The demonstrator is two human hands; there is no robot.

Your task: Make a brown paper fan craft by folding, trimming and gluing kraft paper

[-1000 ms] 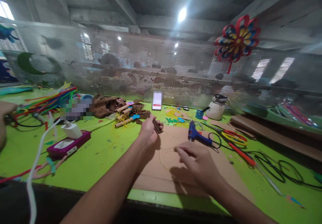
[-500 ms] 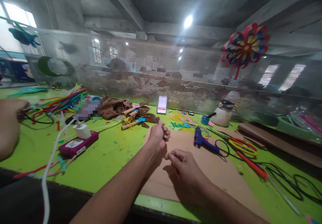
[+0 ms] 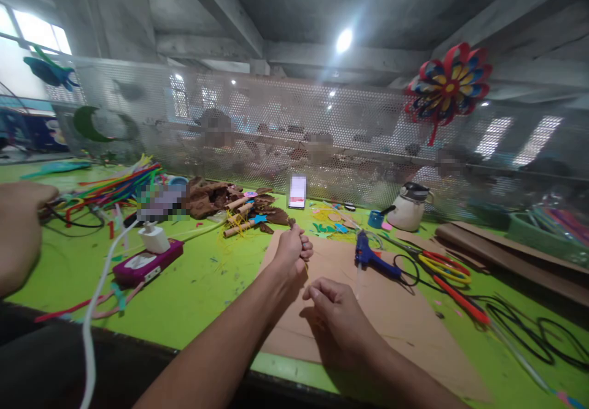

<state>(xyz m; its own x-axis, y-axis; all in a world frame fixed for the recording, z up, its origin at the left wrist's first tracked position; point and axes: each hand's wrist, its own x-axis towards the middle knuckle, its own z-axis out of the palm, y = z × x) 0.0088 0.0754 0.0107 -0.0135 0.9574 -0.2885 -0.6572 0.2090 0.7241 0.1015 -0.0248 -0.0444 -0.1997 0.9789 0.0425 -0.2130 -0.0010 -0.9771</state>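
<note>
My left hand (image 3: 293,246) is closed in a fist above the brown paper sheet (image 3: 386,323). A small dark brown crinkled piece (image 3: 291,222) pokes out at its top, and a short bit of yellow strand (image 3: 306,267) shows just below its fingers. Nearer to me, my right hand (image 3: 334,301) is closed in a pinch, thumb against bent fingers, apart from the left one. What the right fingers hold, if anything, is too small to make out. A blue glue gun (image 3: 375,259) lies on the sheet, right of both hands.
Rolled brown tubes (image 3: 237,228) and brown crumpled material (image 3: 207,197) lie behind on the green table. A phone (image 3: 297,192) stands at the back. Scissors (image 3: 444,268), cables and a white jug (image 3: 407,206) are right; a purple power strip (image 3: 147,265) and another person's arm (image 3: 21,237) are left.
My hands keep almost the same pose. The yellow strand below my left hand now shows more clearly. The whole view has shifted slightly.
</note>
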